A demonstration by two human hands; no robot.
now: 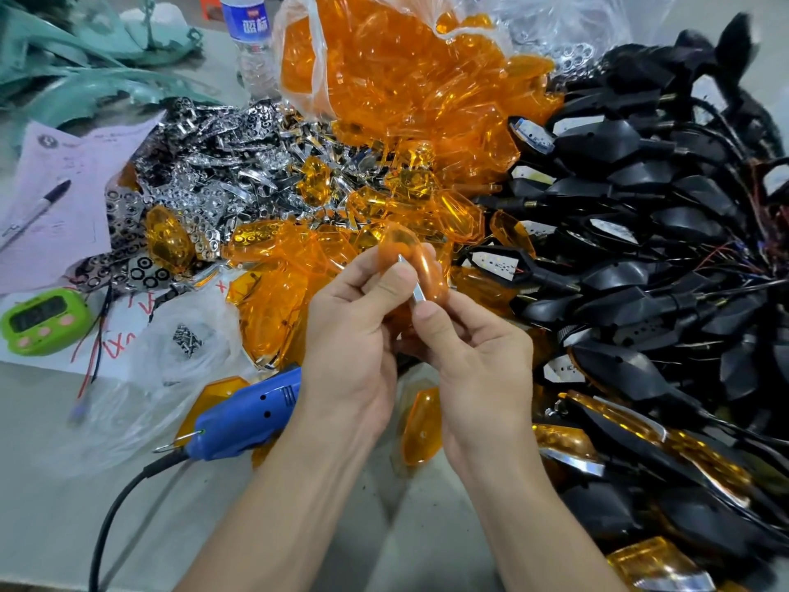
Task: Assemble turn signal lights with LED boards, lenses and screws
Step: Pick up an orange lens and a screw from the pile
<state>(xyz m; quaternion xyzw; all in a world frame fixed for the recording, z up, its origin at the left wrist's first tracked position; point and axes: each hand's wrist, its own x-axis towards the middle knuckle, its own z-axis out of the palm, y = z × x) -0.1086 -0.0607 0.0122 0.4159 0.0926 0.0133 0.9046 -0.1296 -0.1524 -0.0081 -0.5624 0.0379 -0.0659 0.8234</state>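
Head view: both forearms reach in from the bottom edge over the grey table (55, 519). The left hand (354, 331) grasps an amber lens (399, 243) above the table, thumb in front, fingers curled behind. The right hand (478, 352) pinches the lower end of a chrome strip (410, 280) that lies against that lens. The lens is raised in front of the parts piles, tilted, and partly blurred.

A spare amber lens (420, 425) lies below the hands. A blue corded power tool (245, 414) lies left of the wrists. Finished lights (640, 442) lie at lower right. A clear bag of screws (188, 339) and a green timer (42, 316) are further left.

Behind the hands are loose amber lenses (273, 288), then a chrome reflector pile (205, 164) to the left and a black housing pile (640, 207) with wires to the right. A pen (36, 213) rests on paper (81, 173).

At the back are a bag of amber lenses (405, 70) and a water bottle (252, 36).
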